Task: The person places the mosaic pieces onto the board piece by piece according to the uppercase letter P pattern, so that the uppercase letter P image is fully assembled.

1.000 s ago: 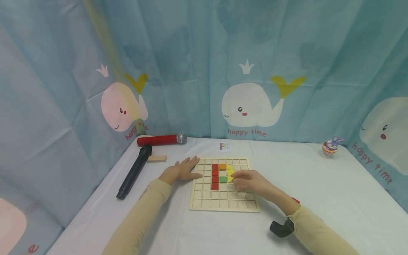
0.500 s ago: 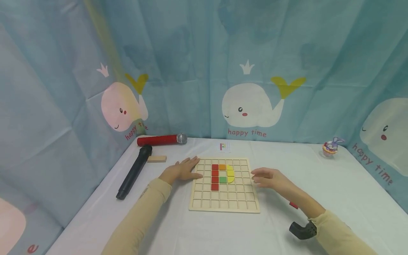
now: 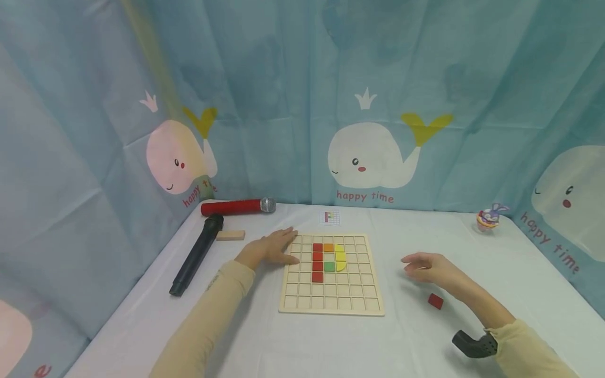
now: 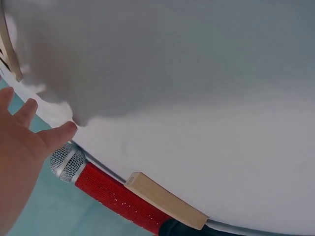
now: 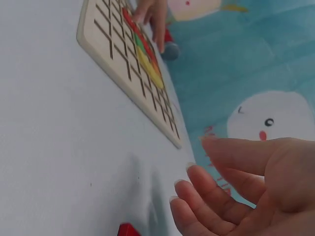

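Observation:
A wooden grid board (image 3: 302,303) lies on the white table, with red tiles (image 3: 317,266), an orange tile (image 3: 328,247), a green tile (image 3: 329,266) and yellow tiles (image 3: 341,257) set in its squares. My left hand (image 3: 270,249) rests at the board's left edge, fingers spread, thumb over the rim. To the right of the board my right hand (image 3: 437,270) hovers above the table with loosely bent fingers and nothing in them. Below it on the cloth lies a small red block (image 3: 436,301), which also shows at the bottom of the right wrist view.
Behind the board lies a small printed card (image 3: 330,217). At the left are a red microphone (image 3: 236,206), a black microphone (image 3: 197,254) and a wooden block (image 3: 230,235). A rabbit toy (image 3: 490,217) stands at the back right. A whale-print curtain (image 3: 283,105) closes the back.
My right hand has left the yellow tiles and moved right, off the board, uncovering the yellow tiles and then the red block. The left hand has stayed at the board's edge.

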`<state>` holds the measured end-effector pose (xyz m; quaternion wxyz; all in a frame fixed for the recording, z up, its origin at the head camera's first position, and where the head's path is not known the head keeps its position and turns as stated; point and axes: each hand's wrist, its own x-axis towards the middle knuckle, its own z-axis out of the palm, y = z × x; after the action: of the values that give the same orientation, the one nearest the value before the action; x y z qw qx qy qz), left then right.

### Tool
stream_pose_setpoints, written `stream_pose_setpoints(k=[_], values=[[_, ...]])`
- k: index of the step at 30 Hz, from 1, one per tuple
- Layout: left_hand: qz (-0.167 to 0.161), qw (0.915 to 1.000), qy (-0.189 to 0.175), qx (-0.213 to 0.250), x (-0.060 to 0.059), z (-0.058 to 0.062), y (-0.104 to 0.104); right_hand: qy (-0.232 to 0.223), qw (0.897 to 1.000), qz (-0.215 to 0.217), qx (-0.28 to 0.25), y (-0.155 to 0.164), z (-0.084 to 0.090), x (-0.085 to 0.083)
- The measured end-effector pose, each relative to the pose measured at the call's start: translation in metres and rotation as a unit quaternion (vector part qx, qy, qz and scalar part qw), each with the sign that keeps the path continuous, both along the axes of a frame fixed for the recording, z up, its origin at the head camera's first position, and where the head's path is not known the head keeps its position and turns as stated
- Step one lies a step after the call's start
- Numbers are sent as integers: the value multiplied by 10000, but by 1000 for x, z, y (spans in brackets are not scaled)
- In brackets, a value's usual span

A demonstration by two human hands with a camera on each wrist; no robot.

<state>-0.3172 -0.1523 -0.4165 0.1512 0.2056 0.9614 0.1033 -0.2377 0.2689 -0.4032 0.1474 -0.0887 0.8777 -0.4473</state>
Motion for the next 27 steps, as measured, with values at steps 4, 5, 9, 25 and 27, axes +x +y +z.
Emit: stream_pose_setpoints(k=[4,5,9,25,27], values=[[-70,9997,-103,197,-3,2,2,-28,10000,-59,32,11,-1,4],[-95,9997,-128,181,-3,3,2,-17,10000,-58,22,14,-1,6],[-141,9995,-238,169,-5,5,4,-3,10000,-82,-10,26,-1,12],[-163,9986,-508,25,-9,7,4,192,9993,255,-211,48,-12,27],[-113,9984,-548,57,-8,8,4,293,9985,426,-162,49,-13,27]])
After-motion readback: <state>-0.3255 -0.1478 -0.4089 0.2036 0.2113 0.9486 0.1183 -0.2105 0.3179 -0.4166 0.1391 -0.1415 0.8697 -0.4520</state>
